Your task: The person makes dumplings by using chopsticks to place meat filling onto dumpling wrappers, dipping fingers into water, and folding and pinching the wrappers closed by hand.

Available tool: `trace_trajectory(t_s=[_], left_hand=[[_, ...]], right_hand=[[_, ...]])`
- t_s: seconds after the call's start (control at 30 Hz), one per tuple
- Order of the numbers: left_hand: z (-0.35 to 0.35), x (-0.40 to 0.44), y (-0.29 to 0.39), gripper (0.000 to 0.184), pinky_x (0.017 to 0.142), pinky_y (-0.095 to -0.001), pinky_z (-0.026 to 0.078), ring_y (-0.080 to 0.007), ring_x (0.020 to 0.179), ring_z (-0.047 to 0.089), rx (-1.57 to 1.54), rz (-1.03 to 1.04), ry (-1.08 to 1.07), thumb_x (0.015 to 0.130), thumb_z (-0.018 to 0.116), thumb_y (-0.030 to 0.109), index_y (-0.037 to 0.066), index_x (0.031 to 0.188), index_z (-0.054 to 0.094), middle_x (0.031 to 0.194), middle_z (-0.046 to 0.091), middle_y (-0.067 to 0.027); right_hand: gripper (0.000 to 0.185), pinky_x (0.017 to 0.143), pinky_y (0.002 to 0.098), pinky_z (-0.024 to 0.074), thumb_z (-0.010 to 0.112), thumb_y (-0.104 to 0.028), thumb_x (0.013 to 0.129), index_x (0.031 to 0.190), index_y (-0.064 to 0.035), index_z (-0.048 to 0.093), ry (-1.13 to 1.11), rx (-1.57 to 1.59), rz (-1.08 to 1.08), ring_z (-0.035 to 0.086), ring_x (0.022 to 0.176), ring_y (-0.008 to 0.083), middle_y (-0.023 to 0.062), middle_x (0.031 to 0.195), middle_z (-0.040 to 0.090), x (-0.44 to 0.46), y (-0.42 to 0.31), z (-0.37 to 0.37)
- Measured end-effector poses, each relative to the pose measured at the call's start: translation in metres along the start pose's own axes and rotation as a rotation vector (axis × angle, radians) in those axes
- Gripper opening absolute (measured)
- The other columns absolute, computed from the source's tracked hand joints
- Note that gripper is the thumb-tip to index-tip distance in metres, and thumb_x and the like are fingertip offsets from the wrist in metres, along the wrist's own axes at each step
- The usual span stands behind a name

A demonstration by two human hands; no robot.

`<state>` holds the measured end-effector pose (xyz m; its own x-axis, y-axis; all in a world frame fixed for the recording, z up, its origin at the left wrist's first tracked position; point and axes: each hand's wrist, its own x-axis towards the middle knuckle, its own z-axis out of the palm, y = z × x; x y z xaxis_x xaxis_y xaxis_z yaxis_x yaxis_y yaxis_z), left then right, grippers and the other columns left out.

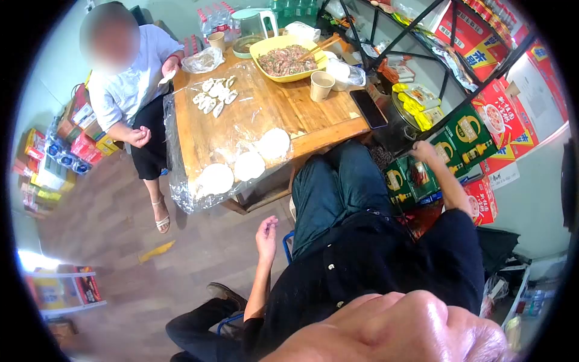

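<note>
My left hand [266, 239] hangs beside my left thigh over the floor, its fingers loosely bent and apart with nothing in them. My right hand [427, 153] is out to the right, above green boxes [413, 180], its fingers curled in and no object showing. On the wooden table [325, 136], three round dough wrappers, among them a middle wrapper [249, 166], lie on clear plastic film [181, 158] along the near edge. Farther back sits a cluster of filled dumplings [215, 92]. A yellow bowl [274, 73] of minced filling holds wooden chopsticks [319, 47].
Another person [129, 84] sits at the table's left side, holding a pale wrapper [167, 77]. A paper cup [322, 85] and a black phone [368, 109] are at the table's right. A metal-framed shelf [403, 37] with packages rises at right. Boxes [84, 123] stack along the left wall.
</note>
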<state>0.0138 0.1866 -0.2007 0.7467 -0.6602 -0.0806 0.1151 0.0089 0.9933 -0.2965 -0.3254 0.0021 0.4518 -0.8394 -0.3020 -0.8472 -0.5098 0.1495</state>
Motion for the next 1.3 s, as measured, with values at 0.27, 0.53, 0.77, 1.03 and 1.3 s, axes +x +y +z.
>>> trace_trajectory(t_s=[0.27, 0.53, 0.77, 1.03, 1.3], left_hand=[[0.044, -0.001, 0.005, 0.023, 0.087, -0.0287, 0.048, -0.0144, 0.092, 0.060, 0.089, -0.042, -0.020, 0.094, 0.051, 0.004, -0.001, 0.115, 0.059, 0.101, 0.065, -0.0074], [0.089, -0.002, 0.035, 0.024, 0.086, -0.0280, 0.048, -0.0137, 0.094, 0.060, 0.220, -0.043, 0.024, 0.093, 0.050, 0.001, -0.002, 0.115, 0.059, 0.103, 0.065, -0.0076], [0.092, 0.017, 0.108, 0.026, 0.089, -0.0279, 0.047, -0.0141, 0.098, 0.059, 0.272, 0.138, 0.162, 0.093, 0.050, 0.000, -0.002, 0.118, 0.057, 0.107, 0.062, -0.0071], [0.105, -0.010, 0.164, 0.029, 0.084, -0.0258, 0.047, -0.0128, 0.097, 0.059, 0.330, 0.215, 0.389, 0.093, 0.051, 0.001, 0.000, 0.121, 0.055, 0.115, 0.059, -0.0074], [0.041, -0.013, 0.121, 0.033, 0.084, -0.0278, 0.048, -0.0146, 0.095, 0.059, 0.286, 0.078, 0.517, 0.092, 0.049, 0.000, 0.000, 0.125, 0.052, 0.117, 0.058, -0.0085]], right_hand=[[0.020, 0.073, 0.0299, 0.0515, 0.051, -0.004, 0.086, 0.098, -0.0056, 0.066, -0.615, 1.538, 0.010, 0.065, 0.082, 0.0172, 0.0061, 0.090, 0.069, 0.041, -0.017, 0.204], [0.016, 0.070, 0.0267, 0.0495, 0.056, -0.004, 0.084, 0.097, -0.0013, 0.064, -0.410, 1.045, -0.345, 0.063, 0.079, 0.0139, 0.0024, 0.084, 0.064, 0.046, -0.014, 0.191], [0.020, 0.061, 0.0316, 0.0485, 0.051, -0.008, 0.084, 0.075, 0.0001, 0.067, 0.204, 0.927, -0.601, 0.062, 0.065, 0.0198, 0.0105, 0.067, 0.064, 0.154, 0.056, 0.117], [0.016, 0.069, 0.0311, 0.0458, 0.058, -0.014, 0.085, 0.082, 0.0005, 0.063, 0.506, 0.811, -0.692, 0.057, 0.070, 0.0181, 0.0094, 0.075, 0.060, 0.280, -0.019, -0.078], [0.021, 0.066, 0.0218, 0.0492, 0.057, -0.016, 0.092, 0.108, -0.0033, 0.062, 0.123, 1.588, -0.725, 0.061, 0.080, 0.0102, 0.0051, 0.097, 0.067, 0.352, -0.186, -0.225]])
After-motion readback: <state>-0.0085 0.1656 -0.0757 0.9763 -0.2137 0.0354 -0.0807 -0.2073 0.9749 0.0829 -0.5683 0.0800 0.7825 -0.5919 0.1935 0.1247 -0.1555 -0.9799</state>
